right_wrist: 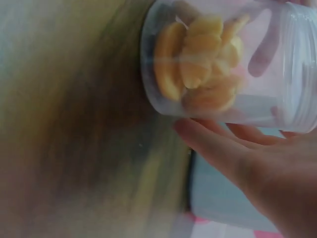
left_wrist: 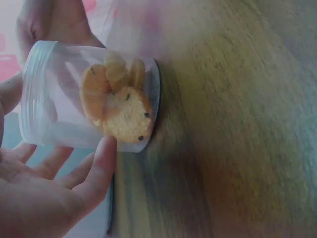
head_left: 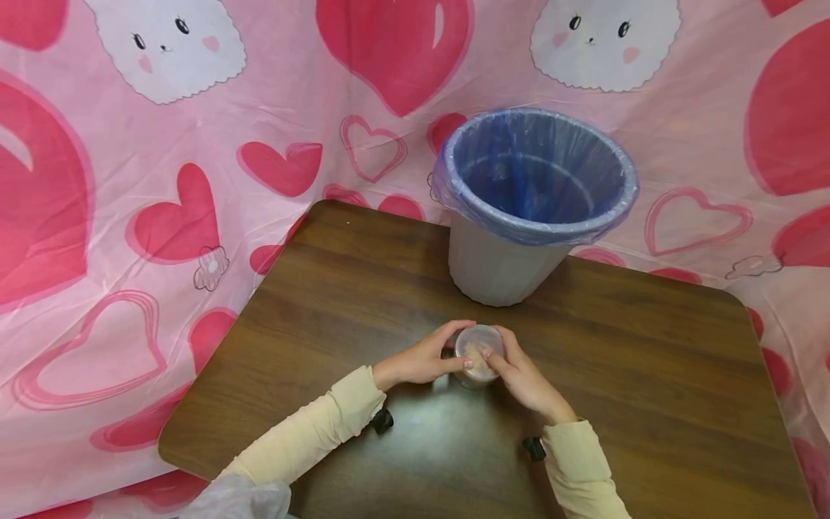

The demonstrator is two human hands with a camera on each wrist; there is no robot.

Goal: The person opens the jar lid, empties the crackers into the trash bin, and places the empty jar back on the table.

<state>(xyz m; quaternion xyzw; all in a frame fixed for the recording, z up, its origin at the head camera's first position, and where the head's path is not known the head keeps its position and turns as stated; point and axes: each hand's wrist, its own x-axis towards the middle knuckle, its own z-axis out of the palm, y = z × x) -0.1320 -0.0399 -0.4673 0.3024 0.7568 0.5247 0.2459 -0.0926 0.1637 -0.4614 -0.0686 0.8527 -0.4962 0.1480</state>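
A clear plastic jar (head_left: pixel 478 337) with a translucent screw lid (left_wrist: pixel 35 99) stands upright on the table between the two hands. Several round golden cookies (left_wrist: pixel 128 116) lie in its lower part, some with dark specks; the right wrist view shows more of these cookies (right_wrist: pixel 202 52) through the wall. From the left side, my left hand (head_left: pixel 423 359) holds the jar, its thumb at the near rim of the lid. On the opposite side my right hand (head_left: pixel 527 376) grips it, with the thumb over the lid top. Some fingertips are hidden behind the jar.
A light-coloured bin (head_left: pixel 499 270) lined with a blue plastic bag (head_left: pixel 545 231) stands at the back of the brown wooden table (head_left: pixel 648 375), just beyond the hands. Pink heart-patterned cloth (head_left: pixel 272 72) hangs around the table's back and sides.
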